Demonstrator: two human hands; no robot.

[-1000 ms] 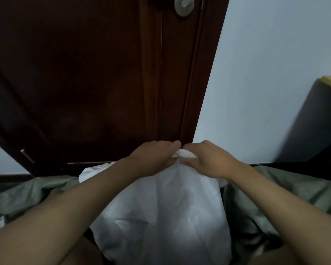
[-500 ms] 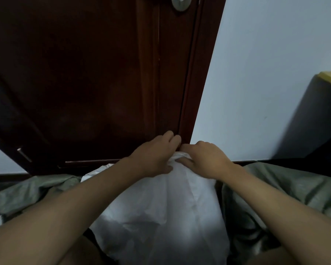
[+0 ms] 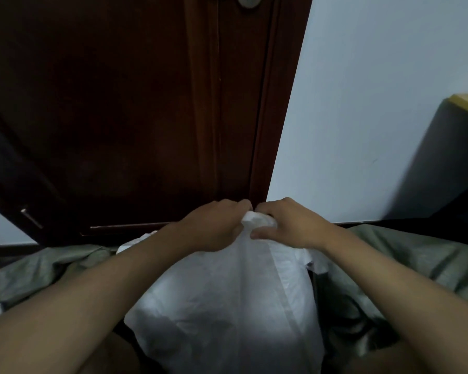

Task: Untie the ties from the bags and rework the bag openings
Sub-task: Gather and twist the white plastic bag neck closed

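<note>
- The white bag (image 3: 227, 306) stood at about 6 o'clock in the head view, its body filling the lower centre and its gathered neck (image 3: 257, 221) rising to the middle of the frame.
- My left hand (image 3: 214, 228) came in from 8 o'clock; its fingers were curled over the left side of the neck and gripped the bunched plastic there.
- My right hand (image 3: 289, 225) came in from 4 o'clock, fingers curled over the top of the neck and the thumb pressed against the bag just below; it pinched the crumpled knot of material.
- The two sets of knuckles nearly touched at 12 o'clock of the neck, so whatever tie was there sat hidden under them; I could not tell whether a separate tie was present or whether the bag was knotted on itself.
- I judged the step in hand to be loosening that closure. To do it well I would have kept the left hand as the anchor below the knot and let the right pick at the loop, easing it rather than pulling, since thin plastic tears or cinches tighter under a hard tug.
- Olive-grey sacks (image 3: 405, 255) lay slumped at 3 and 9 o'clock of the white bag, and a dark wooden door (image 3: 119, 117) filled the view from 10 to 12 o'clock beside a pale wall (image 3: 362, 103).
</note>
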